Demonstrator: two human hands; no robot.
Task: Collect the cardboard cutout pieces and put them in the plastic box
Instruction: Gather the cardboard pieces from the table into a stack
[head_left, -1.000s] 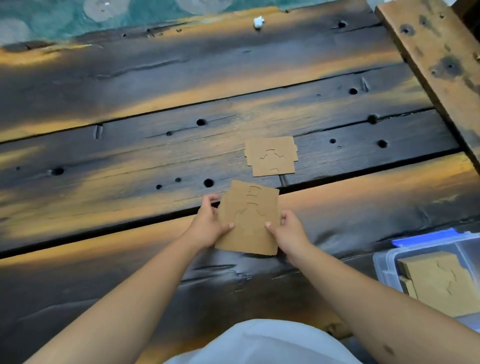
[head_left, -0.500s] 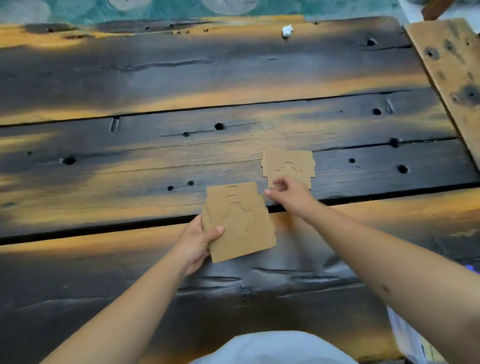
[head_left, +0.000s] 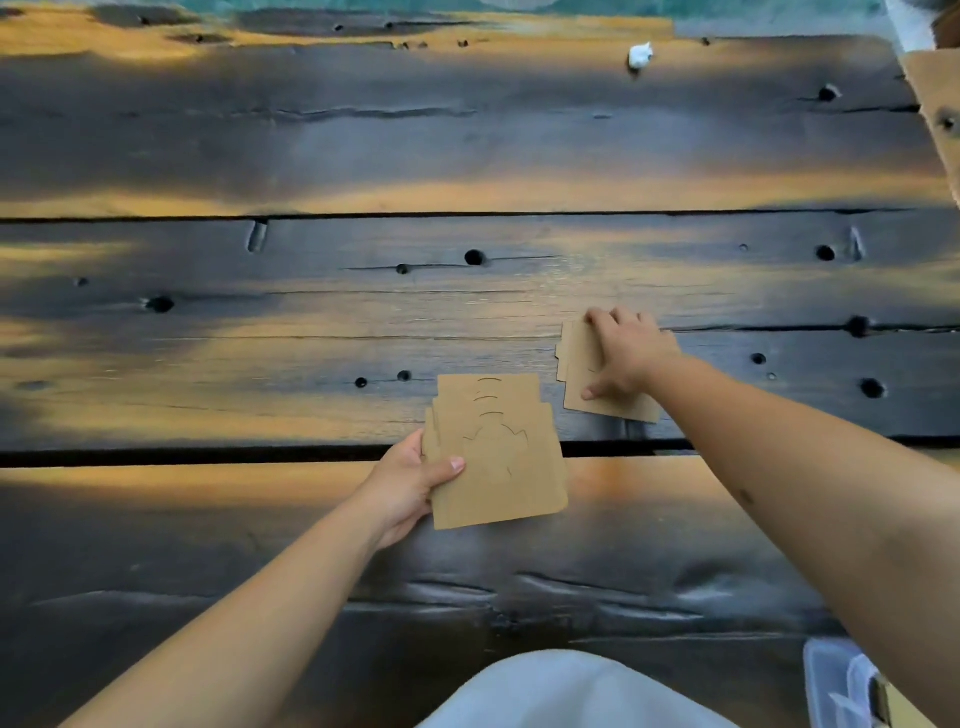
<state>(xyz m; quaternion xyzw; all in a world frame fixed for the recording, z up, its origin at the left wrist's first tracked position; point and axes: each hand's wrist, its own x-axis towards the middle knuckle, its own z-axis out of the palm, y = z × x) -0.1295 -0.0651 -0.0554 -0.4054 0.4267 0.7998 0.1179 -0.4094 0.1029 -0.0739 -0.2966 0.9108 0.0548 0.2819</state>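
Left hand (head_left: 410, 483) gripping stack of cardboard pieces (head_left: 498, 457), thumb on top, just over table (head_left: 311, 156). Right hand (head_left: 628, 353) grabbing second pile (head_left: 576, 364) lying on table, fingers and thumb curling round edges. Plastic box (head_left: 831, 680) peeking in at bottom right. Both piles not in box yet.

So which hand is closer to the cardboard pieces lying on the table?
Right. The right hand grips the cardboard pieces, fingers over their far edge. The left hand is apart, to their left and nearer the person, holding another cardboard stack.
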